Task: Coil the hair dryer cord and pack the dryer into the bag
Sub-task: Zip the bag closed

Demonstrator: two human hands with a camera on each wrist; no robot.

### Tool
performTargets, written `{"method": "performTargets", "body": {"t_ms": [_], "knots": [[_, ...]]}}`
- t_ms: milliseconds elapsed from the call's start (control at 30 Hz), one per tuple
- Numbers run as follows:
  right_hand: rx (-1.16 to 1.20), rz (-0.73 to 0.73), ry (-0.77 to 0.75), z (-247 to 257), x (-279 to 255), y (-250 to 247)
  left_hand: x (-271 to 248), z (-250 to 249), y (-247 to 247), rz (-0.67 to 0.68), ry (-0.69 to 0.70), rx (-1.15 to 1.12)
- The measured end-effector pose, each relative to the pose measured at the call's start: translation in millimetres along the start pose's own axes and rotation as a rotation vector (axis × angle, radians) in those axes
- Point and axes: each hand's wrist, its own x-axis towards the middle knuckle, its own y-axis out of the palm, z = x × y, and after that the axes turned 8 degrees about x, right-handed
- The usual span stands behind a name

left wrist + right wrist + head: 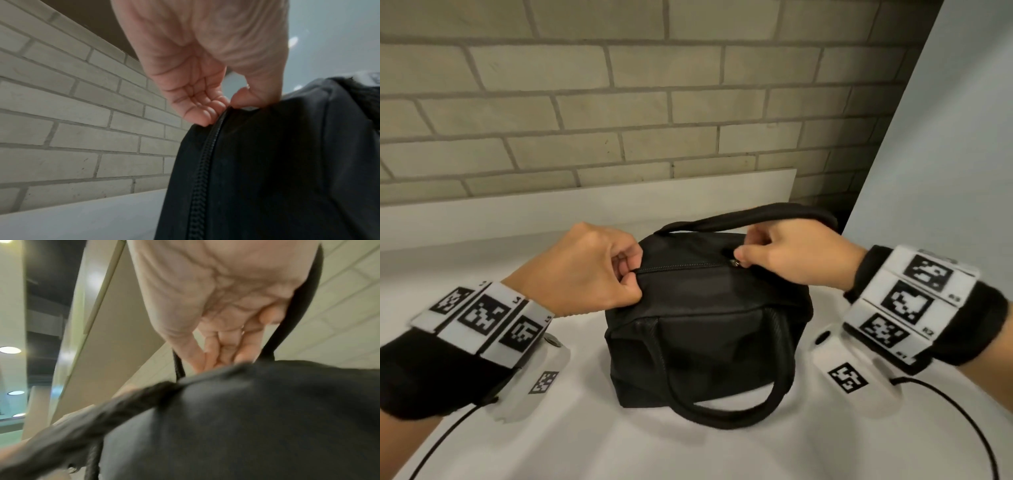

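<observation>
Fingers of the left hand (582, 267) pinch the fabric at the zipper's (681, 265) closed end, while the right hand (794, 253) pinches the metal zipper pull (732, 263) farther along the top. Both grips sit on the black bag (705, 329), which stands on the white counter (517, 428) before a grey brick wall (619, 102). One carry handle (726, 407) droops toward the viewer. The dryer is not visible.
</observation>
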Motion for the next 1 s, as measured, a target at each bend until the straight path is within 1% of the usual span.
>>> {"method": "performTargets", "body": {"t_ms": [100,200,300,467,633,733,833,900,933,967,1000], "knots": [[0.039,0.023,-0.049,-14.9,-7.9,-12.7,1.7,-1.4,0.1,0.023,-0.012,0.009],[0.094,-0.05,-0.069,-32.1,-9.9,-23.2,1.1,1.6,-1.4,0.025,-0.034,0.022],[0.153,-0.159,0.004,-61.1,-7.2,-25.1,-1.3,3.0,-3.3,0.021,-0.083,0.017],[0.386,-0.224,0.158,-105.5,-7.7,-5.3,-3.4,3.6,-2.9,0.012,-0.12,0.01],[0.53,-0.194,0.33,-139.6,-8.8,26.7,-2.4,-0.2,-2.0,0.006,-0.114,0.0],[0.578,-0.131,0.381,-151.1,-4.0,43.5,-2.2,-2.2,-1.4,0.008,-0.11,-0.015],[0.556,-0.069,0.424,-151.3,1.8,49.2,-1.6,-2.4,1.5,-0.012,-0.099,-0.002],[0.506,-0.04,0.421,-151.4,4.9,47.4,-1.7,-3.4,3.1,-0.028,-0.11,0.017],[0.435,-0.049,0.386,-151.9,5.1,45.7,-2.6,-4.1,3.1,-0.026,-0.12,0.021],[0.273,-0.082,0.342,-148.3,0.5,42.6,-3.9,-3.7,3.5,-0.028,-0.126,0.019],[0.102,-0.156,0.247,-144.1,-5.6,39.1,-5.4,-3.3,3.2,-0.025,-0.14,0.016]]}}
